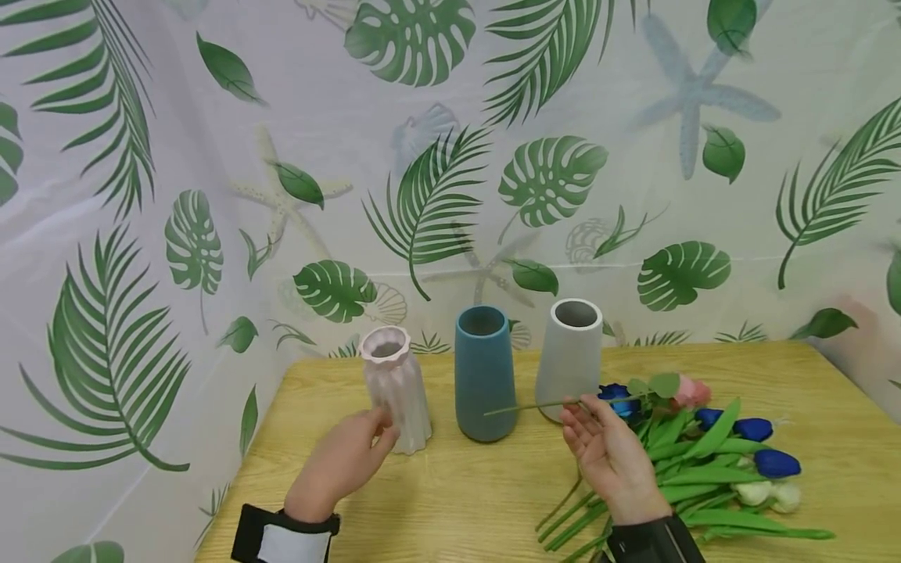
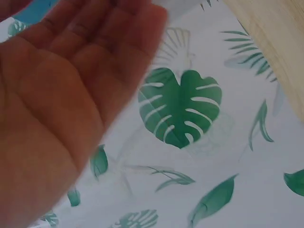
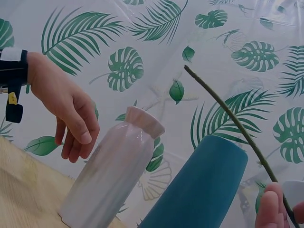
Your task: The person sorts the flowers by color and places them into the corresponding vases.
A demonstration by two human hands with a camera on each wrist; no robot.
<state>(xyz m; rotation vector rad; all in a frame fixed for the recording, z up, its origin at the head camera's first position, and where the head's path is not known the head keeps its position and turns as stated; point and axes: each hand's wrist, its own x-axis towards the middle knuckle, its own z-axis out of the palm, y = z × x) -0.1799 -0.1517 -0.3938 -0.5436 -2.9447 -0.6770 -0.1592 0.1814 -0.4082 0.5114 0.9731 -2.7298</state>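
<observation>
My right hand [image 1: 611,453] pinches the thin green stem [image 3: 232,118] of a pink rose [image 1: 691,391] between thumb and fingertips. The stem's bare end points left, in front of the blue vase [image 1: 484,375]. Beside the fluted, pale pink vase [image 1: 401,391] is my left hand [image 1: 345,453], holding nothing. Its fingers bend loosely, and a gap to the vase shows in the right wrist view. The left wrist view shows its palm [image 2: 52,104]. A white vase [image 1: 572,356] stands behind the rose stem.
A pile of flowers lies on the wooden table [image 1: 450,508] at the right, with blue tulips [image 1: 777,463], white blooms [image 1: 784,496], a blue rose [image 1: 619,400] and long green leaves. A leaf-printed sheet [image 1: 450,102] hangs behind the table and at its left.
</observation>
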